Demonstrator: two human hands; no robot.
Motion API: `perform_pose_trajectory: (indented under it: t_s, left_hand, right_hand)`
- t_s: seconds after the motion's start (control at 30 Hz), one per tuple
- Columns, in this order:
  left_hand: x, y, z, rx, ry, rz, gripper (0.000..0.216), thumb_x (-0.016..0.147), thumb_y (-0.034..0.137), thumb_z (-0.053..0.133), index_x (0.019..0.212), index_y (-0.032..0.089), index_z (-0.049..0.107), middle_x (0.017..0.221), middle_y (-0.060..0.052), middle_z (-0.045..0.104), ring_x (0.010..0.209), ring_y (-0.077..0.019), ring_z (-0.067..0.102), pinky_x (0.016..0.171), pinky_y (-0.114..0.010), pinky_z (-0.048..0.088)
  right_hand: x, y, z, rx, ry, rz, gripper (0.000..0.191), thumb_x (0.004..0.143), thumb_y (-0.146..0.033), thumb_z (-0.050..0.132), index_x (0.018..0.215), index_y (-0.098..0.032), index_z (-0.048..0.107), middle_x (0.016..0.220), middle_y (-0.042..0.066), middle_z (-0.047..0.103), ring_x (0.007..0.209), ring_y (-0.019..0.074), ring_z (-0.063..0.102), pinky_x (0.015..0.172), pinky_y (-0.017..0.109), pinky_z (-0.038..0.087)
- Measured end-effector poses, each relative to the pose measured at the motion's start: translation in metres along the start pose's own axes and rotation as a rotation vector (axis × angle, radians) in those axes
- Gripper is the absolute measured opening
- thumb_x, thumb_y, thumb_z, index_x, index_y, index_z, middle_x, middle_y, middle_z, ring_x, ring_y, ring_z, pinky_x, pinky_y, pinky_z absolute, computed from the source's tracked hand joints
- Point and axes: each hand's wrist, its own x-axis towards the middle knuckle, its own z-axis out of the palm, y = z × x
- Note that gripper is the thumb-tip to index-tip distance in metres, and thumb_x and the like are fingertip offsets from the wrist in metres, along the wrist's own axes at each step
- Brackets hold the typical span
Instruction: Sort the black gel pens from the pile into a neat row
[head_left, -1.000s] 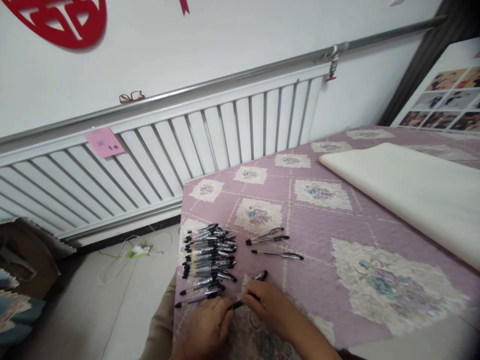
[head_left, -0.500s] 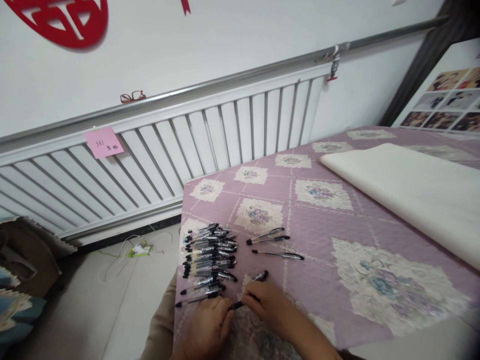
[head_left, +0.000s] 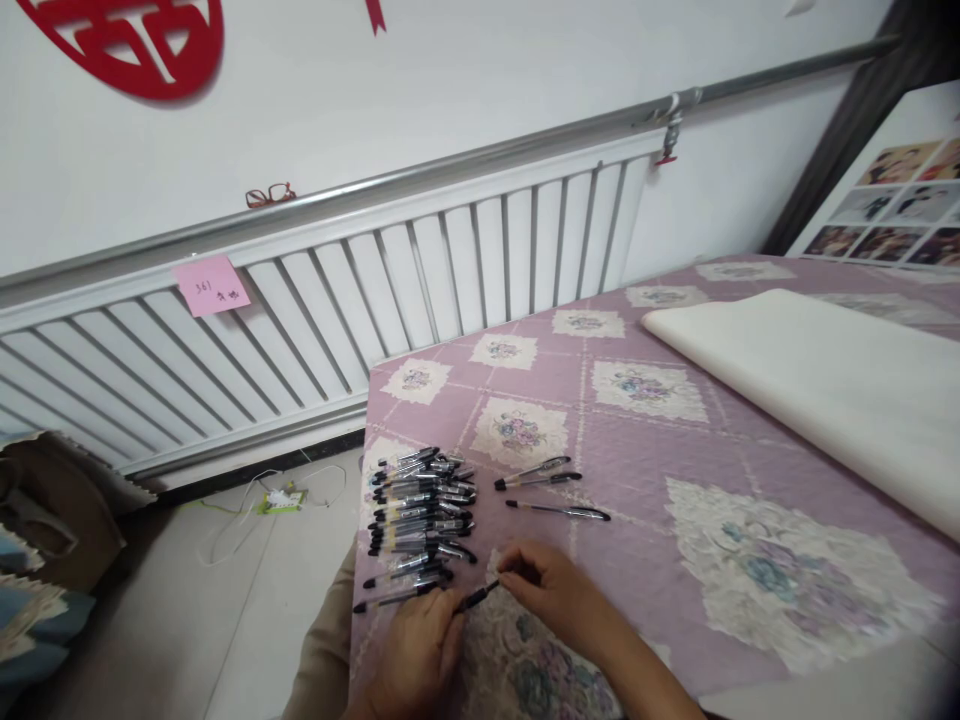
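Between my two hands lies a thin pen (head_left: 478, 597) with a dark grip section. My left hand (head_left: 420, 640), at the near edge of the table, is closed round its left end and hides that part. The fingertips of my right hand (head_left: 544, 590) pinch its upper right end, the other fingers curled. Just beyond my left hand is a dense pile of clear-barrelled pens (head_left: 424, 505) with black ends, lying roughly side by side. To the right of the pile, a loose pen (head_left: 559, 511) rests near two more pens (head_left: 536, 472).
A purple floral cloth (head_left: 622, 450) covers the table. A folded cream sheet (head_left: 817, 370) lies at the right. Behind the table's far edge runs a white radiator (head_left: 450, 270) with a pink note (head_left: 212, 285). On the floor, left, is a power strip (head_left: 283, 500) with cables.
My right hand has shifted slightly up and right, showing more of the pen between the hands. The clear, black-ended piece that stuck out beyond my right hand no longer shows.
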Motion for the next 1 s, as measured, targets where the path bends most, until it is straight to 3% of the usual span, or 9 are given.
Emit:
perform_pose_trajectory:
  t_s: [0.27,0.4,0.63,0.8,1.0]
  left_hand:
    - [-0.004,0.008,-0.004,-0.035,0.029,-0.041,0.028,0.089,0.017,0.041,0.107,0.024,0.061,0.098,-0.002,0.070,0.092,-0.0171,0.065,0.083,-0.026,0.050]
    - [-0.002,0.013,-0.007,-0.214,0.026,-0.121,0.034,0.086,0.018,0.046,0.117,0.024,0.056,0.114,-0.002,0.067,0.104,-0.0174,0.061,0.090,-0.026,0.047]
    - [0.012,0.018,-0.005,-0.533,0.031,-0.149,0.030,0.088,0.021,0.042,0.110,0.023,0.062,0.108,-0.002,0.068,0.101,-0.0153,0.061,0.091,-0.024,0.045]
    - [0.013,0.015,-0.002,-0.483,0.060,-0.152,0.030,0.087,0.020,0.040,0.104,0.021,0.065,0.100,-0.003,0.069,0.096,-0.0160,0.063,0.087,-0.024,0.046]
    - [0.012,0.006,-0.007,-0.341,0.081,-0.137,0.023,0.083,0.015,0.042,0.083,0.021,0.064,0.082,-0.001,0.065,0.080,-0.0163,0.060,0.073,-0.025,0.045]
  right_hand:
    - [-0.003,-0.005,0.018,-0.032,-0.047,-0.043,0.013,0.072,-0.012,0.054,0.078,-0.019,0.064,0.072,-0.002,0.063,0.068,0.0135,0.056,0.062,0.022,0.040]
    - [-0.003,-0.010,0.021,0.001,-0.073,-0.081,0.016,0.073,-0.012,0.055,0.081,-0.019,0.067,0.078,0.000,0.067,0.074,0.0149,0.060,0.068,0.024,0.044]
    - [-0.001,-0.010,0.017,0.053,-0.107,-0.236,0.022,0.080,-0.016,0.054,0.092,-0.021,0.072,0.090,0.004,0.071,0.087,0.0180,0.064,0.080,0.029,0.047]
    - [0.003,-0.005,0.013,0.011,-0.045,-0.205,0.023,0.078,-0.013,0.052,0.088,-0.020,0.071,0.086,0.003,0.072,0.083,0.0185,0.064,0.077,0.029,0.047]
    - [0.008,0.002,0.013,-0.039,0.061,-0.149,0.018,0.079,-0.017,0.051,0.085,-0.019,0.068,0.084,0.004,0.069,0.082,0.0188,0.062,0.075,0.029,0.045]
